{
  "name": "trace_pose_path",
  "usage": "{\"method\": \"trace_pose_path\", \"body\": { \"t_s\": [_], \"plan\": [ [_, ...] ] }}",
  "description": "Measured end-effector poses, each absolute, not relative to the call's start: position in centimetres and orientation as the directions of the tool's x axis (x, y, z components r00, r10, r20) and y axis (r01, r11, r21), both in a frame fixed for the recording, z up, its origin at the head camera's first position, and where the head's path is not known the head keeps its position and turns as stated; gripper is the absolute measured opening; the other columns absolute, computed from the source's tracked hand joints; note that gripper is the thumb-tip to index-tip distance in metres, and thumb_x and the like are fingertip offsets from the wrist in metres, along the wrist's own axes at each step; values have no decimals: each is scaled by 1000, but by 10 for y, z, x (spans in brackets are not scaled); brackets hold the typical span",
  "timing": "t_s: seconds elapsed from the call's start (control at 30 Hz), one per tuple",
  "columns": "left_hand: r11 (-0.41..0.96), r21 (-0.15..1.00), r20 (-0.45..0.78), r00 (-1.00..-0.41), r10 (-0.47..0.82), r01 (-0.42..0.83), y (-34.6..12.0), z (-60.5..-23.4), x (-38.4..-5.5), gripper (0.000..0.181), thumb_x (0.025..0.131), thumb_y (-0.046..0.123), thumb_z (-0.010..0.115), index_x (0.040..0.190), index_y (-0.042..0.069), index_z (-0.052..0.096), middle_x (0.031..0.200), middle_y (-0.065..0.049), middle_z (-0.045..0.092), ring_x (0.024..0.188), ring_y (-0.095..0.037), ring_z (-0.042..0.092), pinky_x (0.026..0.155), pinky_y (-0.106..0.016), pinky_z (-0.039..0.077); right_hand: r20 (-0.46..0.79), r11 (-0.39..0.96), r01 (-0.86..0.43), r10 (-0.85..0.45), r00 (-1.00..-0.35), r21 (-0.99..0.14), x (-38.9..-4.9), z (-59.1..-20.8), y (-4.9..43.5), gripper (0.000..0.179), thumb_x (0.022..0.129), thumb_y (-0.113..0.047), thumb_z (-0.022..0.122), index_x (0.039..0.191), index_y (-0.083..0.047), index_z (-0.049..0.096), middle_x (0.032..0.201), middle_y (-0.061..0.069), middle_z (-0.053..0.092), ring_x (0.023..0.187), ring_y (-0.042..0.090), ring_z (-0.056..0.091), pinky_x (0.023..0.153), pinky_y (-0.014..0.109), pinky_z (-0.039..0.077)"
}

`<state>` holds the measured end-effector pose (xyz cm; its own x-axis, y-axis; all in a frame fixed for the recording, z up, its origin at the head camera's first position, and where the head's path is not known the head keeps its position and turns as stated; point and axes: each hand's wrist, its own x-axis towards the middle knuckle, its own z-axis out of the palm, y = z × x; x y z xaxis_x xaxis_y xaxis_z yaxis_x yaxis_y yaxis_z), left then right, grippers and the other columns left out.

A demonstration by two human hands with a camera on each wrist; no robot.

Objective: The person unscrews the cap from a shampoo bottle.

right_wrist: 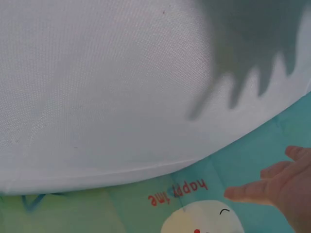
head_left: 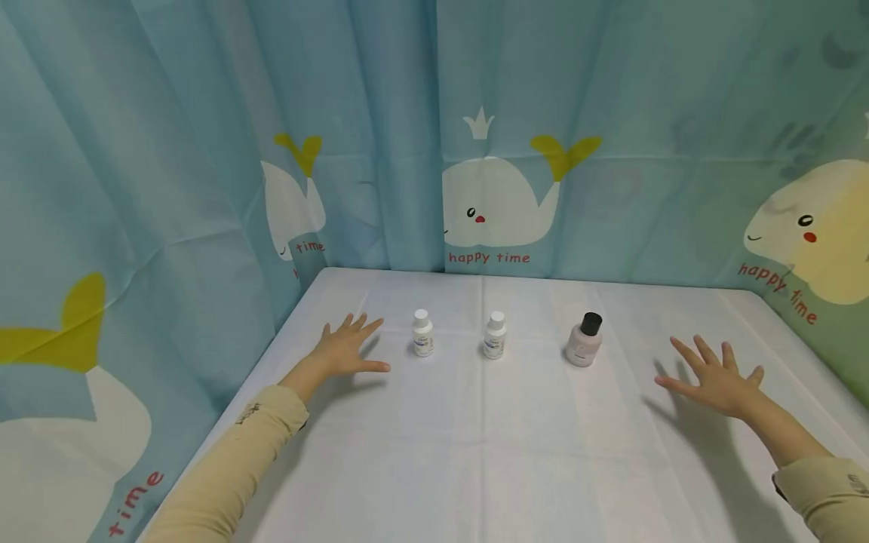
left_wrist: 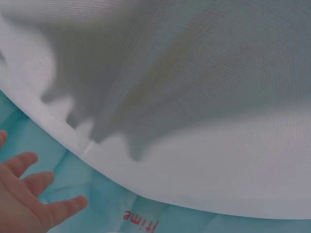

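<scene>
Head camera: A person in beige sleeves (head_left: 251,430) extends both hands above a white-covered worktop (head_left: 434,445), where three small bottles stand upright in a row, well apart from one another. The left hand (head_left: 342,351), its grip spread apart, hovers just beside the left white bottle (head_left: 422,337). The middle white bottle (head_left: 495,338), also white-capped, stands near the worktop's center line, between its neighbor and the pink bottle (head_left: 584,345) with a black cap. To the right of that, the right hand (head_left: 723,386) hovers, fingers fanned apart. A blue curtain (head_left: 380,90) printed with whales (head_left: 498,204) and the words "happy time" hangs behind.

Left wrist camera: The left hand's fingers stand apart at lower left, while a hand-shaped shadow (left_wrist: 92,82) falls across the white surface.

Right wrist camera: The right hand reaches in from lower right, fingers separated, beside upside-down red lettering (right_wrist: 178,192) on the curtain.
</scene>
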<state>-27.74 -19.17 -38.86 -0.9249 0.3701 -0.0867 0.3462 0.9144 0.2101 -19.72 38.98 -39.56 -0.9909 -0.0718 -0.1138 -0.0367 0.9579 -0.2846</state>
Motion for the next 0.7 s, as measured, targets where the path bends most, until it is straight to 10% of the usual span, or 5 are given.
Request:
{"method": "trace_pose_path", "body": {
  "t_s": [0.7],
  "plan": [
    [911,139,-65,-914,400,389,-186,-391,-285,83,81,60,62,140,6,43,139,-22,48,129,-41,43,101,-60,38,-80,965,-79,-103,-991,-252,-209,-396,389,88,89,-59,50,148,-5,15,145,39,12,126,69,7,84,87,7]
  ]
}}
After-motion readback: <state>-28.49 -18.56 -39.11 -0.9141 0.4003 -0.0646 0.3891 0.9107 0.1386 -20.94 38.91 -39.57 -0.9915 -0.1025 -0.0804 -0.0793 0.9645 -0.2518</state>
